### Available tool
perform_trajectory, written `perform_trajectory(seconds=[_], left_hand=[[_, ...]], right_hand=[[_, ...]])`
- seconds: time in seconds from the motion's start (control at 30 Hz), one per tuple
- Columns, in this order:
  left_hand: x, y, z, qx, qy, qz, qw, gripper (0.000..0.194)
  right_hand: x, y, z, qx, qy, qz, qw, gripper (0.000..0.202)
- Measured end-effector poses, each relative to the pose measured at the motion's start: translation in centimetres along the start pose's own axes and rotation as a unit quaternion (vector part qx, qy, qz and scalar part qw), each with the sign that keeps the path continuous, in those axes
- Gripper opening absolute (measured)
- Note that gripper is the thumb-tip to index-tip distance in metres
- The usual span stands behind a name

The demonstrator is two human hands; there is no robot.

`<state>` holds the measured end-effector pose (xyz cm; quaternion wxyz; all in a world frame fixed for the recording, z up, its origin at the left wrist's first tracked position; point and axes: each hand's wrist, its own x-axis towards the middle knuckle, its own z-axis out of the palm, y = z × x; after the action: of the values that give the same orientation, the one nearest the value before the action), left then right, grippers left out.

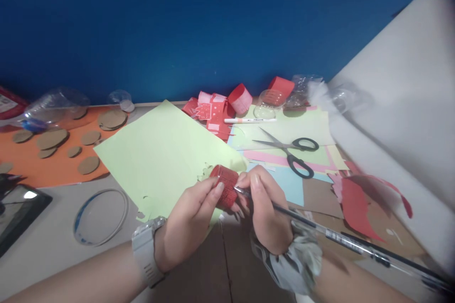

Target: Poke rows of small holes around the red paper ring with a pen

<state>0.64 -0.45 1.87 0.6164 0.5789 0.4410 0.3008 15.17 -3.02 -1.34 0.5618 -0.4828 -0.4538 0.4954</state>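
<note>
A small red paper tube (pixel 226 186) with dark grid lines drawn on it is between my hands. My left hand (pixel 195 208) grips it, the thumb on its side. In my right hand (pixel 267 208) is a clear-barrelled pen (pixel 305 220), its silver tip right at the tube's right side; whether it touches I cannot tell. The pen's back end runs off toward the lower right. Beneath and beyond the tube lies a light green sheet (pixel 159 151), with torn scraps near its edges.
Black-handled scissors (pixel 289 149) lie open on coloured papers at right. Red paper rolls (pixel 240 99) and a white marker (pixel 250 120) sit behind. Cardboard discs (pixel 52 139) rest on orange paper (pixel 21 151) at left, near a tape ring (pixel 101 218) and a dark device (pixel 21 213).
</note>
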Motion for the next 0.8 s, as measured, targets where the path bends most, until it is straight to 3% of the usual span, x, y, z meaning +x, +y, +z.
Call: perform_trajectory(seconds=[0.13, 0.27, 0.43, 0.63, 0.8], left_hand=[[-0.11, -0.32, -0.07, 0.003, 0.003, 0.000, 1.000, 0.034], [-0.33, -0.49, -0.05, -0.001, 0.005, 0.003, 1.000, 0.034], [-0.16, -0.33, 0.02, -0.013, -0.003, 0.004, 1.000, 0.035], [-0.08, -0.05, -0.09, 0.008, 0.007, 0.000, 1.000, 0.033], [-0.01, 0.05, -0.08, -0.003, -0.006, 0.003, 1.000, 0.034]], right_hand=[[0.07, 0.05, -0.28, -0.030, -0.009, -0.014, 0.999, 0.036], [0.09, 0.02, -0.23, 0.006, -0.024, -0.014, 1.000, 0.034], [0.11, -0.09, -0.08, 0.029, -0.002, -0.005, 1.000, 0.032], [0.10, 0.11, -0.51, -0.002, -0.038, -0.019, 0.999, 0.032], [0.21, 0.01, -0.20, 0.042, -0.010, -0.009, 0.999, 0.031]])
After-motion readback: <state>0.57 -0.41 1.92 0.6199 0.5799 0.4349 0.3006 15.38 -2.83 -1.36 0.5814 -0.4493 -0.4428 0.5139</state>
